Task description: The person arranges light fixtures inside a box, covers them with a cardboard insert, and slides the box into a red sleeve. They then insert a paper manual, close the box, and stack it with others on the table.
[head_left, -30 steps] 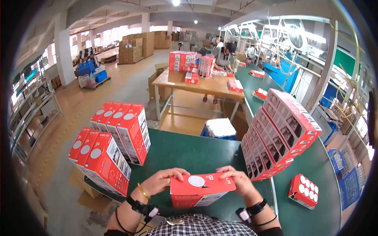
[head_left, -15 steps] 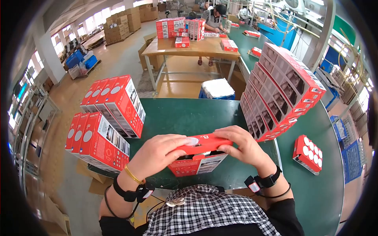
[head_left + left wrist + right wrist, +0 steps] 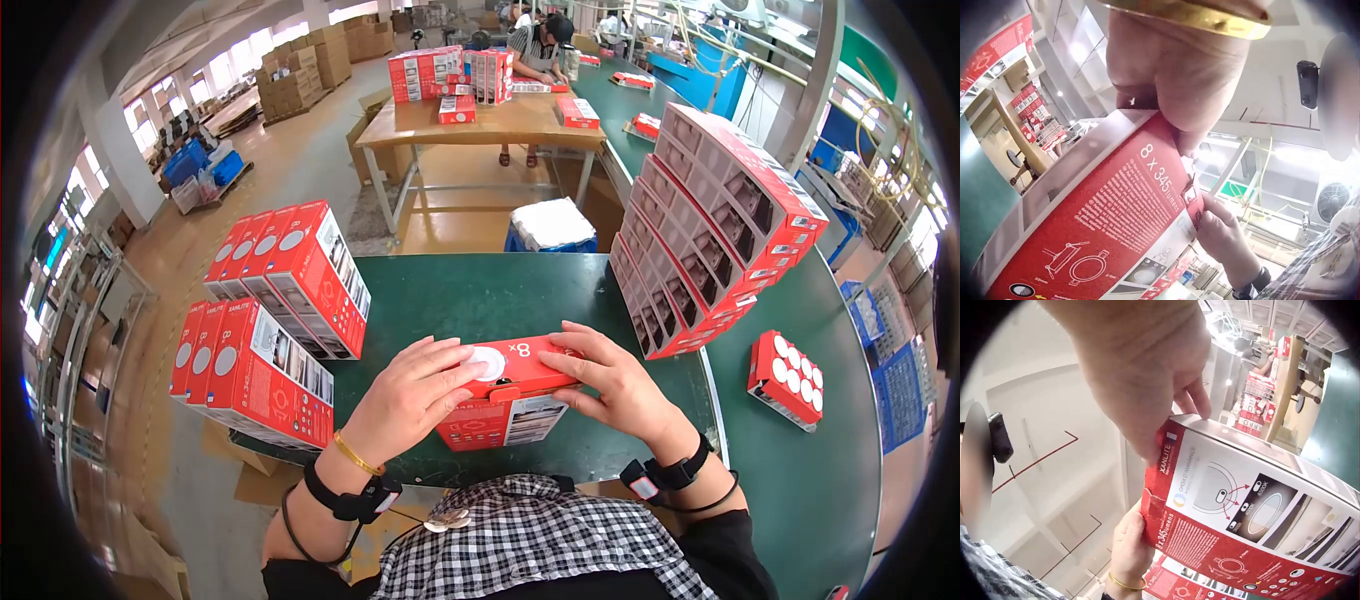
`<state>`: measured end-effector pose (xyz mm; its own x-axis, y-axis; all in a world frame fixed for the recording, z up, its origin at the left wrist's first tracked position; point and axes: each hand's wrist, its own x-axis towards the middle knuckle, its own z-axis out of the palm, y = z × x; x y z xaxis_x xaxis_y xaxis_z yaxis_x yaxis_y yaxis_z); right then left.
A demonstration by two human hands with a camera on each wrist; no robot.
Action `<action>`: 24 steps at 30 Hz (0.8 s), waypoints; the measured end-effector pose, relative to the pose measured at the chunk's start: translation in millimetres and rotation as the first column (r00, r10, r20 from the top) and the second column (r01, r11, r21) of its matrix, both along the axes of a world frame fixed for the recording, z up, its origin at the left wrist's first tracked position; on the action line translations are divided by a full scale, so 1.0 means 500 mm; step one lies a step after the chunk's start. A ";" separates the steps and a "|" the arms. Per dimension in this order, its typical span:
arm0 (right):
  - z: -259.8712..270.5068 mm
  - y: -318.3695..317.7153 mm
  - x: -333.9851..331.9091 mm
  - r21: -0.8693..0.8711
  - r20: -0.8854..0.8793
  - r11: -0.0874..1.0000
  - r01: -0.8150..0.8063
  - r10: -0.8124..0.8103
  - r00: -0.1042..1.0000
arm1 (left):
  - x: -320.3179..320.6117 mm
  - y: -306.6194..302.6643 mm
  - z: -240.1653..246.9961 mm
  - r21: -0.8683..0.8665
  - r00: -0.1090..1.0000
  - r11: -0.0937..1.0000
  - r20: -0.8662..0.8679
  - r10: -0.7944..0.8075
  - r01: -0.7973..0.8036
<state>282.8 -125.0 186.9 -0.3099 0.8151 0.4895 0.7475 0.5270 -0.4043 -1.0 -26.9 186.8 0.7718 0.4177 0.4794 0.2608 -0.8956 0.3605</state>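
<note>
My two hands hold one red box (image 3: 505, 385) that stands on the green surface (image 3: 500, 290), just in front of my chest. My left hand (image 3: 410, 395) lies over the left end of the top flap, with the fingers bent on the lid and the thumb on the near face. My right hand (image 3: 615, 385) grips the right end in the same way. So both are closed on the box and neither is free.

I judge it to be a thin cardboard carton. It should be light for its size, stiff along the edges but soft in the middle of the broad faces, which a hard squeeze would dent. The print looks glossy, so perhaps a little slippery. The content is probably lamps, therefore fragile. The best hold seems to be at the two short ends, near the corners.

On the top I read "8x" beside a white circle. The left wrist view shows "8 x 345 lumens", and the right wrist view shows "XANLITE". Similar boxes stand in stacks (image 3: 290, 275) at my left and in a leaning row (image 3: 710, 230) at my right.
</note>
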 end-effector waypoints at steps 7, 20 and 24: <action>-0.042 0.000 0.006 0.078 0.070 0.997 -0.001 -0.005 0.998 | -0.007 -0.017 -0.010 0.041 0.995 0.999 -0.094 0.016 -0.012; -0.056 -0.014 -0.106 0.439 0.183 0.896 -0.066 -0.017 0.983 | -0.006 -0.016 -0.044 0.058 0.998 0.997 0.049 0.047 -0.050; -0.068 -0.014 -0.111 0.459 0.146 0.888 -0.020 -0.053 0.988 | 0.001 -0.014 -0.052 0.058 0.994 0.996 0.079 0.070 -0.074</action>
